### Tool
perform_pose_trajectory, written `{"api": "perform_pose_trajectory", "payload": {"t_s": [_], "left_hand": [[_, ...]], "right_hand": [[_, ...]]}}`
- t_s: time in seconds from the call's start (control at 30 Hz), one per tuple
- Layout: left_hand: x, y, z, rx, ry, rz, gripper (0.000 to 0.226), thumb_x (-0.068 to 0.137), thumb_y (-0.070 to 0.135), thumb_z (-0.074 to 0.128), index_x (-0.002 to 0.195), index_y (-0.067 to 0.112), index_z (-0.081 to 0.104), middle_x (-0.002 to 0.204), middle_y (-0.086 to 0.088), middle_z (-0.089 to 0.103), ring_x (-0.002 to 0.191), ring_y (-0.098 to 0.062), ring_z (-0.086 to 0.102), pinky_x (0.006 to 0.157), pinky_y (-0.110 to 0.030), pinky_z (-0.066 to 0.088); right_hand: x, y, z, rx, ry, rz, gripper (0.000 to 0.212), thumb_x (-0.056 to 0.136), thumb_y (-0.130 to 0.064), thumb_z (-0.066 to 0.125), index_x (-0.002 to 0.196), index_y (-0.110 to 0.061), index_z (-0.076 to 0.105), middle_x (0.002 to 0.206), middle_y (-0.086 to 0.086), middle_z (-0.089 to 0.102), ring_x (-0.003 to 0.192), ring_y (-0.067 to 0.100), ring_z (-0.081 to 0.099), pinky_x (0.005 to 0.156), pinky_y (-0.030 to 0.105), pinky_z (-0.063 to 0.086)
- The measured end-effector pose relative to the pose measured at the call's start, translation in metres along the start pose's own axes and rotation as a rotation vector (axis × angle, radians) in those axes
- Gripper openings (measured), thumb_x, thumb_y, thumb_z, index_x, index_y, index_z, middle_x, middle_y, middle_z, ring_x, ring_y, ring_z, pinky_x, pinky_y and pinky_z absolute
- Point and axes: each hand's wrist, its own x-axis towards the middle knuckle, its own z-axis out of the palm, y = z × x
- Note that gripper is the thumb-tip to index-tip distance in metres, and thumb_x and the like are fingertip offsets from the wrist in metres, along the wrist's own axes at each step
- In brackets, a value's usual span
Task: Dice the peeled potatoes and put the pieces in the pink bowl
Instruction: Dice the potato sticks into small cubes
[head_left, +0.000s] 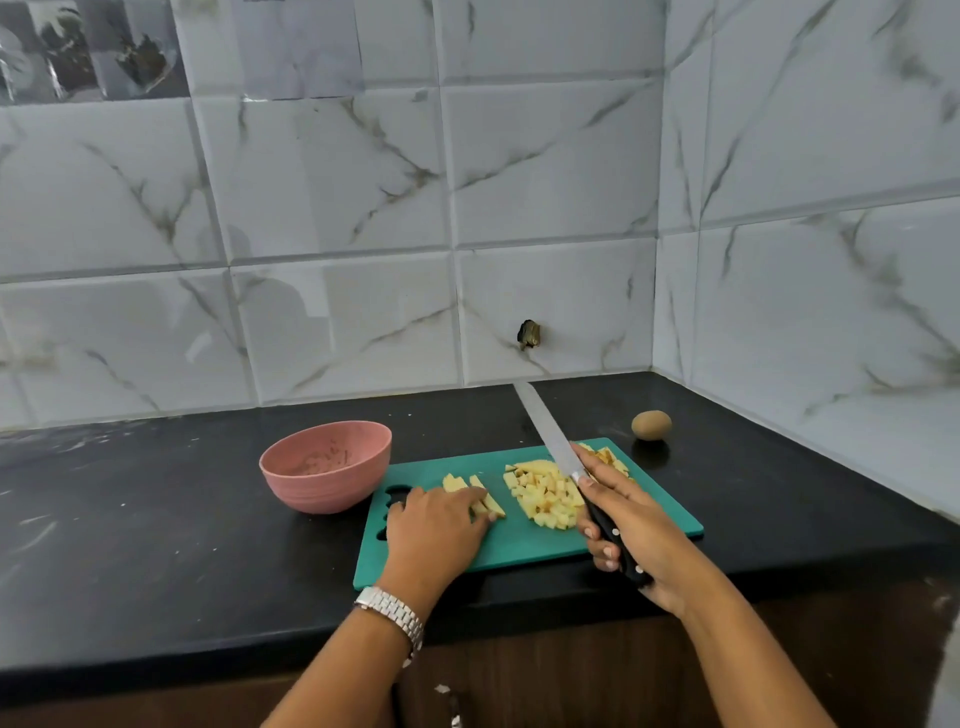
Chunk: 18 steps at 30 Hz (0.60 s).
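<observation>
Right hand (640, 526) grips knife (546, 432); left hand (435, 531) apparently presses potato strips (456, 482)

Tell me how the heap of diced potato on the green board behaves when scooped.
The heap of diced potato is many loose cubes, so it will probably scatter rather than lift as one. It lies on the flat, rimless cutting board, so pushed cubes could spill off an edge. Their crisp edges suggest firm pieces, not squashy.

left hand (441, 525) palm-down, fingers flat | right hand (631, 525) grips knife (551, 436)
</observation>
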Motion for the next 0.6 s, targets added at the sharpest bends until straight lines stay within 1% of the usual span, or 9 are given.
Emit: {"api": "perform_pose_trajectory", "payload": {"t_s": [0.1,0.17,0.27,0.33,0.4,0.5,0.6], "left_hand": [[0.013,-0.008,-0.001,-0.028,-0.018,-0.009,0.035,0.099,0.04,0.038,0.132,0.043,0.047,0.129,-0.001,0.058,0.117,-0.022,0.052,0.092,-0.039,0.045],[0.021,-0.019,-0.001,-0.052,-0.033,-0.017,0.038,0.099,0.03,0.038,0.132,0.044,0.048,0.13,0.0,0.057,0.116,-0.022,0.054,0.091,-0.037,0.046],[0.033,-0.032,-0.001,-0.101,-0.039,0.019,0.044,0.096,0.014,0.039,0.127,0.042,0.053,0.129,0.001,0.058,0.112,-0.021,0.056,0.093,-0.038,0.048],[0.038,-0.036,-0.003,-0.121,-0.034,0.032,0.046,0.093,0.005,0.039,0.121,0.036,0.057,0.124,0.0,0.06,0.104,-0.021,0.058,0.087,-0.035,0.05],[0.043,-0.038,-0.005,-0.103,-0.013,0.048,0.046,0.091,0.0,0.038,0.117,0.032,0.058,0.121,-0.002,0.062,0.1,-0.022,0.059,0.083,-0.033,0.05],[0.052,-0.037,-0.004,-0.089,-0.002,0.085,0.047,0.087,-0.006,0.036,0.11,0.027,0.059,0.117,-0.004,0.063,0.099,-0.023,0.058,0.081,-0.031,0.048],[0.06,-0.037,-0.002,-0.081,-0.011,0.13,0.045,0.084,-0.009,0.035,0.102,0.025,0.057,0.11,-0.005,0.063,0.089,-0.02,0.055,0.077,-0.032,0.047]], "right_hand": [[0.0,0.0,-0.004,0.039,-0.031,0.003,0.037,0.102,-0.024,0.048,0.132,-0.045,0.054,0.063,0.005,0.048,0.046,0.009,0.035,0.04,0.02,0.034],[0.001,0.001,-0.004,0.021,-0.052,-0.001,0.037,0.102,-0.025,0.049,0.132,-0.047,0.054,0.063,0.004,0.048,0.047,0.009,0.035,0.04,0.02,0.035],[0.001,0.002,-0.005,0.035,-0.076,-0.013,0.038,0.102,-0.025,0.049,0.132,-0.047,0.054,0.063,0.005,0.048,0.047,0.01,0.034,0.04,0.02,0.034],[0.0,0.002,-0.006,0.048,-0.089,-0.016,0.038,0.102,-0.024,0.048,0.133,-0.047,0.053,0.063,0.005,0.048,0.047,0.009,0.034,0.04,0.02,0.034],[0.0,0.002,-0.006,0.032,-0.101,-0.02,0.039,0.103,-0.024,0.048,0.135,-0.046,0.052,0.063,0.004,0.049,0.046,0.009,0.035,0.04,0.02,0.035],[0.0,0.003,-0.006,0.0,-0.108,-0.025,0.04,0.103,-0.025,0.047,0.136,-0.047,0.05,0.063,0.004,0.05,0.047,0.009,0.036,0.041,0.02,0.036],[0.0,0.003,-0.007,-0.014,-0.118,-0.026,0.04,0.103,-0.024,0.047,0.136,-0.048,0.049,0.064,0.003,0.05,0.048,0.009,0.036,0.042,0.021,0.036]]}}
